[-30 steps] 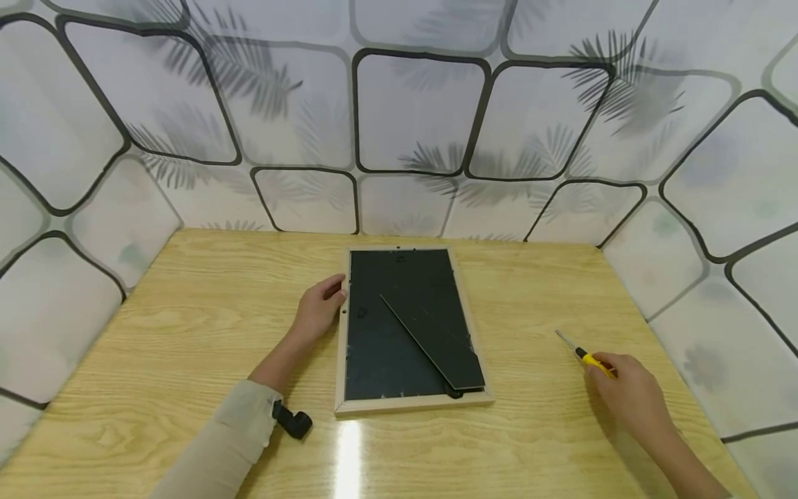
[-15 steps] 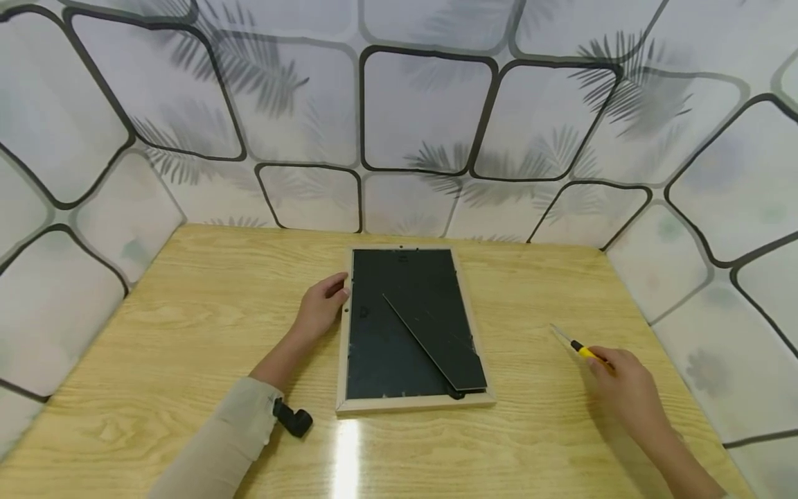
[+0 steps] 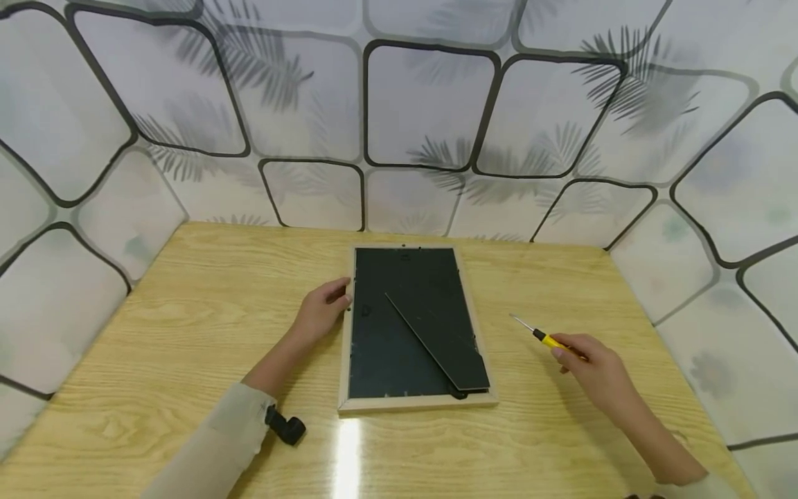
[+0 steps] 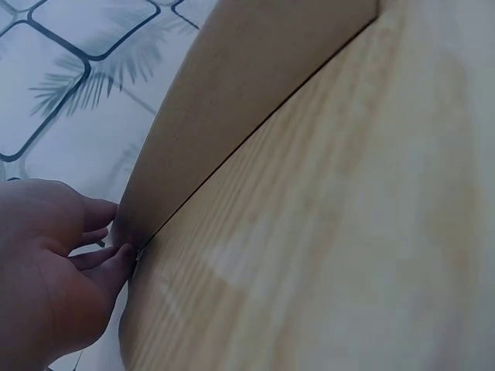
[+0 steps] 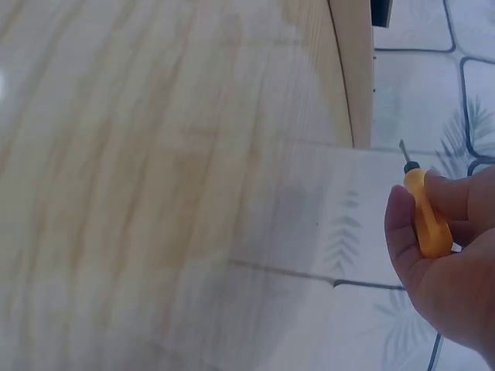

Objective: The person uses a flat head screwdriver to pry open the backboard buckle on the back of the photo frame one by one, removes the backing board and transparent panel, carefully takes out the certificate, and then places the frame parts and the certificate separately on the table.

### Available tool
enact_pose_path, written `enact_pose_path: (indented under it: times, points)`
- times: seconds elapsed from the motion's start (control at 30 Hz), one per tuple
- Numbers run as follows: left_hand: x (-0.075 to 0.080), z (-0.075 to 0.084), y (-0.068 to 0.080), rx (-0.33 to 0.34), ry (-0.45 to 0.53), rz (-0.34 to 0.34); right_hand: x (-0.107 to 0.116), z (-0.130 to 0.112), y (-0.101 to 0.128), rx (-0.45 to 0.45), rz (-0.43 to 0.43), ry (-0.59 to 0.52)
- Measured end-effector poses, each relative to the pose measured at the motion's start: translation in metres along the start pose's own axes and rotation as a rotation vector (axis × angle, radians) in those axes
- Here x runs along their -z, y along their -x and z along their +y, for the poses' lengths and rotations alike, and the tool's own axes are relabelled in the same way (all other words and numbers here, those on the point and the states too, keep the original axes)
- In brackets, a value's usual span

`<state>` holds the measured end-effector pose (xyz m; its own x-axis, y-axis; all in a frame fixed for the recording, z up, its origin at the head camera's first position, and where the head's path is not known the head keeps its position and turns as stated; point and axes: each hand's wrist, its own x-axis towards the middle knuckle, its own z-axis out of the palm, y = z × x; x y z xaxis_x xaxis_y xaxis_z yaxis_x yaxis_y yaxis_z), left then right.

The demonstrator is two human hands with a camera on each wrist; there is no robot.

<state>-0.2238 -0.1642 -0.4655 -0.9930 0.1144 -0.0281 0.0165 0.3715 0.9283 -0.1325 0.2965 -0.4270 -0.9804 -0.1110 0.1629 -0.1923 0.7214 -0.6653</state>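
A picture frame (image 3: 420,407) lies back side up on the table, its black backing (image 3: 377,360) framed in pale wood. Slanting across that backing is a black stand leg (image 3: 439,346). My left hand (image 3: 320,310) touches the frame's left side; the left wrist view shows the fingertips against its wooden side (image 4: 224,93). Well to the right of the frame, my right hand (image 3: 592,367) grips a screwdriver (image 3: 548,339) by its yellow handle, the thin metal shaft pointing left toward the frame. Up close, the yellow handle (image 5: 427,216) sits between thumb and fingers.
The light wood-grain table (image 3: 206,312) is bounded at the back and sides by pale patterned walls (image 3: 424,104). A black device (image 3: 288,426) is strapped at the left sleeve's cuff.
My right hand has moved left with the screwdriver, closer to the frame. My left hand stays at the frame's left side, and the whole view has shifted slightly.
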Motion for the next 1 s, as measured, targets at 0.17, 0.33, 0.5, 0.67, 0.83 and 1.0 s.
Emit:
enact_pose_path:
  times: [0.17,0.33,0.5,0.67,0.83,1.0]
  points:
    - [0.002,-0.002,0.01,-0.015,-0.01,-0.025,-0.013,-0.015,-0.007,0.095,0.007,-0.017]
    - [0.003,-0.005,0.02,-0.03,-0.034,-0.049,-0.029,-0.037,-0.017,0.117,-0.027,-0.028]
    - [0.003,-0.007,0.03,-0.043,-0.048,-0.076,-0.05,-0.059,-0.026,0.127,-0.098,-0.063]
    - [0.001,-0.004,0.036,-0.051,-0.063,-0.092,-0.069,-0.076,-0.035,0.152,-0.195,-0.101]
    - [0.0,-0.001,0.042,-0.035,-0.085,-0.084,-0.091,-0.088,-0.042,0.216,-0.28,-0.106]
    - [0.0,0.004,0.047,-0.033,-0.085,-0.081,-0.104,-0.096,-0.048,0.259,-0.348,-0.148]
